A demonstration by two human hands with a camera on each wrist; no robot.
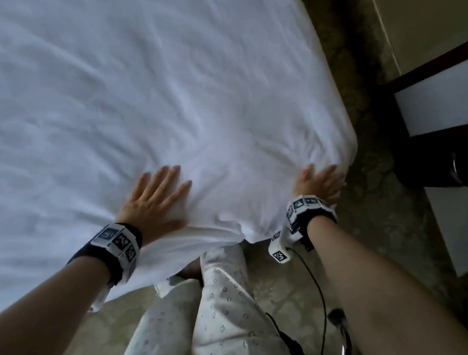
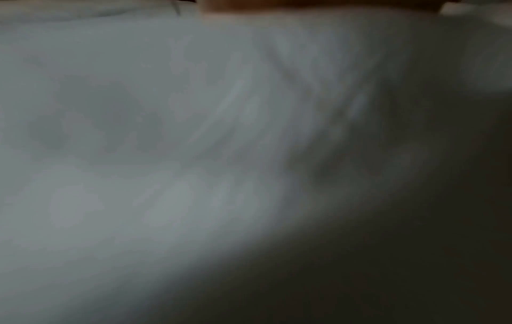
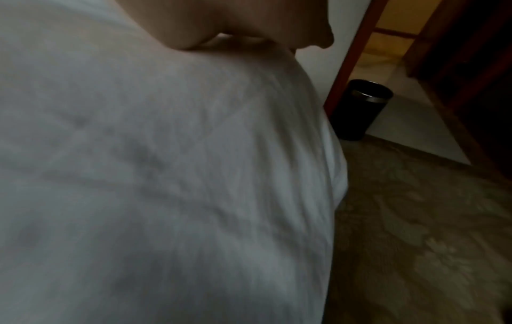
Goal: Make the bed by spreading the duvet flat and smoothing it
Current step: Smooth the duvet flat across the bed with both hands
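A white duvet (image 1: 150, 100) covers the bed, wrinkled, with creases fanning out from both hands. My left hand (image 1: 159, 196) lies flat on it near the front edge, fingers straight and spread. My right hand (image 1: 318, 182) presses flat on the duvet's near right corner, fingers straight. In the left wrist view only blurred white duvet (image 2: 166, 153) fills the frame, half in shadow. In the right wrist view the duvet (image 3: 166, 175) drops over the bed's corner below the palm (image 3: 243, 26).
Patterned carpet (image 1: 374, 199) runs along the bed's right side. A dark wooden furniture frame (image 1: 423, 72) and a black bin (image 3: 360, 109) stand to the right, close to the bed's corner. My legs in pale patterned trousers (image 1: 219, 310) stand against the bed's front edge.
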